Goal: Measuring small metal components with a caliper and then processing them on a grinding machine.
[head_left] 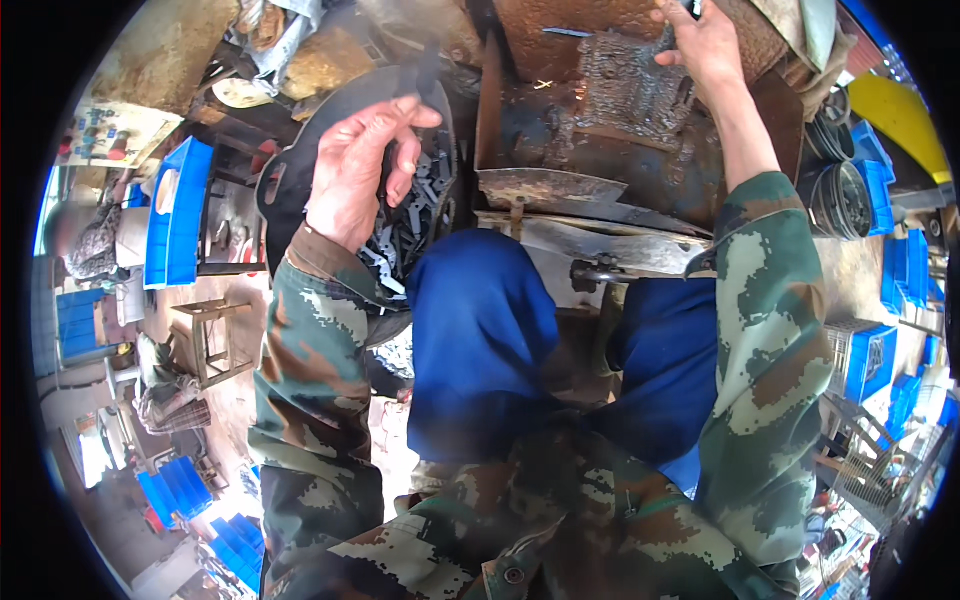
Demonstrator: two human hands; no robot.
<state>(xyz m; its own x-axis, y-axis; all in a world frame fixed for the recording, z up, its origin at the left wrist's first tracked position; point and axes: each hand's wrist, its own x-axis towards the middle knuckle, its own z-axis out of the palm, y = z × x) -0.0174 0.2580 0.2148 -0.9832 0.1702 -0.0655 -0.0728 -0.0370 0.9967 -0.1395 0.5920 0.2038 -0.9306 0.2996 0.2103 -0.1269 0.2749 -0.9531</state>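
1. Stage of work: a person sat at a rusty metal counter [530, 130] with both hands raised, and the step in hand looked to be a pause between handling small parts at the bin and working at the counter; this was a judgement from hand position only.

2. Left hand [360, 165]: located above the near side of a dark bin [345, 100]. The fingers were bent loosely, with gaps between them, and no part could be made out in the grasp.

3. Right hand [708, 48]: located at the far right of the counter, beyond a ridged metal block [630, 85]. The fingers curled about a small dark item [692, 8]. The item ran out of view, so I could not tell whether the hand was clamped on it or merely touching it.

4. Location of work items: loose grey metal parts [408, 225] lay heaped in the bin, to the left of the counter. The ridged block rested on the counter, its surface wet-looking. A thin bluish strip [568, 33] lay near its far left corner.

5. Next move, as judged: any pick-up from the bin would have called for lowering the left hand and pinching one part free of the heap. Any action at the block would have called for a sure right-hand grip and clear fingers.
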